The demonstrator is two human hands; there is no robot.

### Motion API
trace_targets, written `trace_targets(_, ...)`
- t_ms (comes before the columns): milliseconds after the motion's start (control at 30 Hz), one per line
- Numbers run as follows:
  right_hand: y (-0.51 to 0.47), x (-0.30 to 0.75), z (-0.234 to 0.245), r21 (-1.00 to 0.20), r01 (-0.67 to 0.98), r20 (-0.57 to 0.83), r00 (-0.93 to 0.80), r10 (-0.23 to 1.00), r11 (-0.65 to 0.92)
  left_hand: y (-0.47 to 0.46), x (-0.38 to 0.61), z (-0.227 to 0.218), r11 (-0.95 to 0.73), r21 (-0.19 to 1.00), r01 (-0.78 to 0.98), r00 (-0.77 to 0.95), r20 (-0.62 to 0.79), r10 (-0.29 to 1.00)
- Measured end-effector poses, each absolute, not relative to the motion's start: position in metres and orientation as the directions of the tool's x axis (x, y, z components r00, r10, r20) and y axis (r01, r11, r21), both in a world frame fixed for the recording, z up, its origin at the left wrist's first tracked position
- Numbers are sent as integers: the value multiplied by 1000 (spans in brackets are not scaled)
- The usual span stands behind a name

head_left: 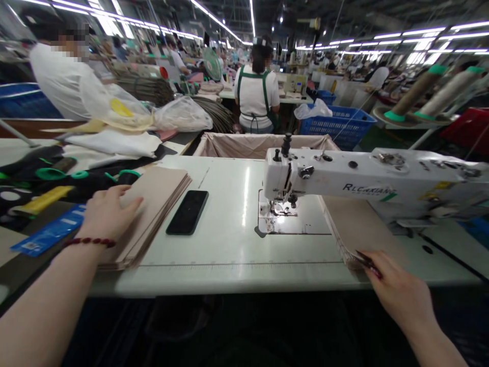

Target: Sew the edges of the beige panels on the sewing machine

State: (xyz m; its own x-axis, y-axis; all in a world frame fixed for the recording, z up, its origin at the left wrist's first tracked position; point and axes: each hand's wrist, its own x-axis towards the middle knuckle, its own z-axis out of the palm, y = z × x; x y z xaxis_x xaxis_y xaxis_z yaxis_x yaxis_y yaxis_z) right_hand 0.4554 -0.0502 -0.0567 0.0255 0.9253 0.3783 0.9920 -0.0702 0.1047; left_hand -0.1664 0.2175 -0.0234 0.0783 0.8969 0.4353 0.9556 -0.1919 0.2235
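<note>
My left hand (110, 211), with a red bead bracelet at the wrist, lies with fingers spread on a stack of beige fabric pieces (160, 191). My right hand (397, 285) is closed around small thread snips (369, 262), their dark pointed blades aimed left. The blades are over the near corner of a second beige stack (359, 224), which lies partly under the arm of a white sewing machine (305, 171). Between the left stack and the machine's needle plate (305, 227), a black phone (187, 212) lies on the table.
A pale green table (229, 250) has a ruler strip along its front. Left of the stack are a blue packet (49, 232) and thread spools (51, 173). A cloth-lined bin (233, 145) stands behind the table. Beyond are a blue crate (344, 125) and co-workers (257, 86).
</note>
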Motion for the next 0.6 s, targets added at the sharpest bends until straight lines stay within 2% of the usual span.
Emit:
trace_targets(33, -52, 454, -51, 92, 995, 390, 3, 921, -43, 203, -145, -21, -147, 210, 967, 38, 448, 893)
trace_targets(67, -55, 449, -44, 67, 998, 398, -28, 917, 1, 187, -121, -18, -176, 242, 954, 64, 410, 910)
trace_targets(133, -60, 428, -30, -11, 991, 415, -116, 903, 132, 153, -68, -15, -289, 287, 913, 183, 343, 921)
trace_targets(167, -62, 411, -24, -61, 973, 414, -180, 892, 225, 137, -41, -15, -376, 369, 850, 267, 314, 911)
trace_targets(233, -63, 369, -19, -194, 873, 389, -351, 852, 448, 107, 13, -17, -538, 477, 695, 461, 279, 842)
trace_targets(300, -60, 322, -24, -382, 721, 246, -523, 816, 577, 86, 62, -25, -684, 506, 526, 653, 274, 706)
trace_targets(400, -45, 273, -38, -611, 501, 180, -667, 723, 613, 70, 111, -50, -814, 428, 392, 838, 198, 508)
trace_targets(467, -28, 264, -43, -753, 377, 155, -695, 702, 539, 67, 120, -70, -847, 345, 404, 868, 147, 474)
trace_targets(533, -4, 273, -46, -802, 398, 130, -611, 781, 445, 64, 111, -83, -848, 268, 457, 856, 123, 501)
trace_targets(600, 25, 290, -49, -725, 569, 126, -444, 887, 388, 62, 93, -88, -820, 214, 530, 819, 119, 561)
